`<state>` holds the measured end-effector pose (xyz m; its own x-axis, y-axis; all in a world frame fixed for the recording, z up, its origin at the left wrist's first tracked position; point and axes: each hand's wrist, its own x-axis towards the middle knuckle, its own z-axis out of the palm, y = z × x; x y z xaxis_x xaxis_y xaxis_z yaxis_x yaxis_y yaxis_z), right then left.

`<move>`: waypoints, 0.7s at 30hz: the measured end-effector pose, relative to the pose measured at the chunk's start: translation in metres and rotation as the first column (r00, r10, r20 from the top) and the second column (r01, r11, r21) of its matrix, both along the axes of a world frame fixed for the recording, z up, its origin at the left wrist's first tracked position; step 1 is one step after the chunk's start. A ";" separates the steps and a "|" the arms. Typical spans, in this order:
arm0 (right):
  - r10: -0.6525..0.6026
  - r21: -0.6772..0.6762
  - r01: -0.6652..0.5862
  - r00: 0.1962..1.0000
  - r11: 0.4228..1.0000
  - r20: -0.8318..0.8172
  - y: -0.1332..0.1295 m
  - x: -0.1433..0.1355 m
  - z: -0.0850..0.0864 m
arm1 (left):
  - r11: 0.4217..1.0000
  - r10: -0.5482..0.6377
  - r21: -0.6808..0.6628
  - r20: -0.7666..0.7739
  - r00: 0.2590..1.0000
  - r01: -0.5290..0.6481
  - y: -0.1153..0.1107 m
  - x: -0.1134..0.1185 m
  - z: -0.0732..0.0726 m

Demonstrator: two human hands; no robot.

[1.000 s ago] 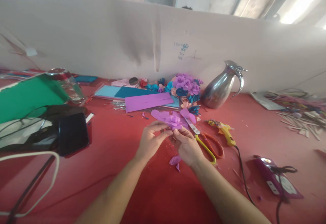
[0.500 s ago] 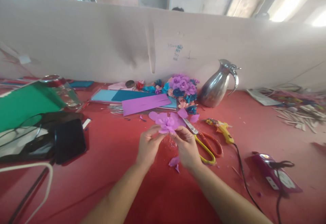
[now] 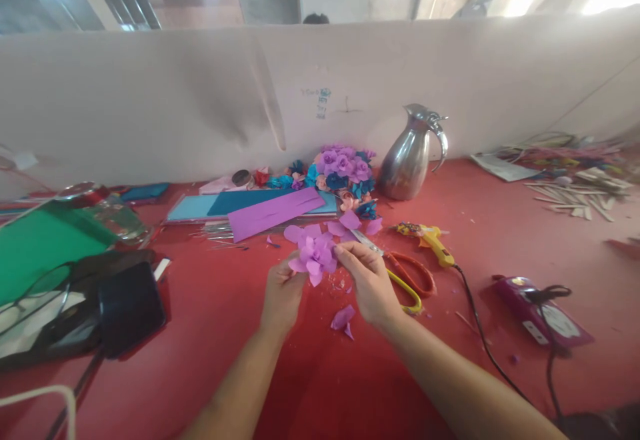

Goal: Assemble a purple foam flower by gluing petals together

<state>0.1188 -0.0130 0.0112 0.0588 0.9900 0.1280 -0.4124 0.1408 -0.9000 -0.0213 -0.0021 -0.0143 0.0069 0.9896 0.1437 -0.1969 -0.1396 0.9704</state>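
A purple paper flower (image 3: pixel 316 255) with layered petals is held up over the red table. My left hand (image 3: pixel 283 293) grips it from the left, its fingertips partly hidden behind the petals. My right hand (image 3: pixel 367 279) pinches a petal at the flower's right edge between thumb and forefinger. Loose purple petals (image 3: pixel 343 225) lie just behind the flower. Beside my right hand are scissors (image 3: pixel 413 277) with red and yellow handles. A purple scrap (image 3: pixel 343 318) rests on the table between my wrists.
Behind are a purple paper strip (image 3: pixel 275 213), a pile of paper flowers (image 3: pixel 345 170) and a metal jug (image 3: pixel 410 153). A yellow glue gun (image 3: pixel 437 247) and purple power box (image 3: pixel 543 313) lie right. At left are a phone (image 3: pixel 131 308) and glass jar (image 3: pixel 113 213).
The flower has tilted to show more of its face and lower petals. My right hand has shifted from beneath it to its right edge. The camera view has turned slightly.
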 end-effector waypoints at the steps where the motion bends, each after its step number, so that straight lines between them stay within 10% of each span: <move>1: 0.001 0.007 -0.001 1.000 1.000 -0.007 0.000 0.000 0.000 | 1.000 -0.012 -0.006 0.020 1.000 0.012 0.000 0.001 0.001; 21: 0.077 0.011 -0.079 0.989 0.997 0.130 -0.003 0.006 0.005 | 0.982 0.041 -0.187 0.346 0.937 0.026 0.004 0.007 0.013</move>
<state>0.1246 -0.0158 0.0158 -0.0364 0.9886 0.1459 -0.3030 0.1282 -0.9443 -0.0145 0.0019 -0.0013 -0.0181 0.9986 -0.0505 -0.5252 0.0334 0.8503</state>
